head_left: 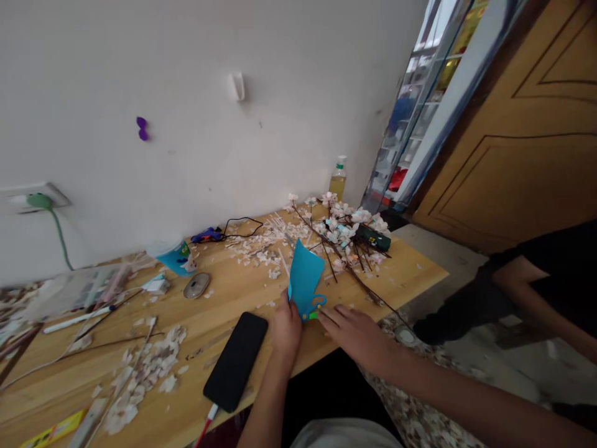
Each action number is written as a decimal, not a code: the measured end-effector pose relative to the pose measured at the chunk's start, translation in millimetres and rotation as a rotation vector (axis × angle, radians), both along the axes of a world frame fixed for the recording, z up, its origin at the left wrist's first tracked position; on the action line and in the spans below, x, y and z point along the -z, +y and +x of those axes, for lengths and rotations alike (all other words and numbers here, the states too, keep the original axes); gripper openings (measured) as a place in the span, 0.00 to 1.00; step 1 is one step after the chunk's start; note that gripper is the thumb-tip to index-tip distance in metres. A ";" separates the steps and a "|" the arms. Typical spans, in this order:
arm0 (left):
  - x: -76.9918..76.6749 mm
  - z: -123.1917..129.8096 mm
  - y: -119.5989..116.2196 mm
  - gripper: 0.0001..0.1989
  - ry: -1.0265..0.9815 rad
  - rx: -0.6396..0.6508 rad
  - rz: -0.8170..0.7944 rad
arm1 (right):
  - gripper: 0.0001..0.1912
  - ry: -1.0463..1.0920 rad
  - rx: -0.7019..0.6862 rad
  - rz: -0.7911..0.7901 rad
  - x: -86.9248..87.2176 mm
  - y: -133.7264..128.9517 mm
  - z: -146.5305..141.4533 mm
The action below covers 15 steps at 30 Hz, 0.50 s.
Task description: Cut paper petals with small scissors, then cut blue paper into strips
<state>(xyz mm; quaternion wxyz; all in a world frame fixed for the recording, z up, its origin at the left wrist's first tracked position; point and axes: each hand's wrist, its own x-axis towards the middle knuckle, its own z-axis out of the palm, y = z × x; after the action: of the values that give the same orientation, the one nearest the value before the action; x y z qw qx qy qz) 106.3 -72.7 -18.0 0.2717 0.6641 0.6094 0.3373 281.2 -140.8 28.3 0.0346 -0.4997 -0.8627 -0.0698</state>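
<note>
My left hand [286, 325] is closed on a bright blue sheet [305, 272], which stands up bent from its fingers above the table's front edge. Just right of the sheet's lower part is a small blue looped piece [319, 300] with yellow and green bits; its kind is unclear. My right hand [355, 333] reaches in from the right, fingers stretched out, fingertips at the green bit. Whether they touch it I cannot tell. Left of my left hand lies a black phone [236, 361] with a cable plugged in.
Branches with pale blossoms [342, 227] lie behind the sheet, near a bottle [338, 178] of yellow liquid. A blue cup [175, 256], a round metal lid [196, 285] and scattered pale scraps [149, 367] are on the wooden table [205, 323]. Another person's arm [541, 298] is at right.
</note>
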 end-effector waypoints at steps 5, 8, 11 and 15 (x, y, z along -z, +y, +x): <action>-4.9 -19.7 -4.2 0.20 -0.126 0.275 0.026 | 0.19 0.120 0.008 0.044 29.1 11.5 -3.9; -18.0 -27.4 -6.8 0.19 -0.169 0.327 -0.026 | 0.19 0.131 -0.042 0.051 46.3 19.2 0.6; -36.0 -40.7 -15.7 0.18 -0.290 0.114 -0.062 | 0.22 0.110 -0.031 0.033 53.3 20.6 13.2; -58.3 -77.8 -37.7 0.17 -0.577 -0.260 -0.093 | 0.16 0.400 0.186 0.011 33.3 9.8 29.3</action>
<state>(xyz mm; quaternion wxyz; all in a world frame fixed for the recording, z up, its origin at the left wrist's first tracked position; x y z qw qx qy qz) 28.5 -110.4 40.4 0.4181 0.4445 0.6016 0.5155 310.5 -131.0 -5.0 0.2012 -0.5810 -0.7883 0.0230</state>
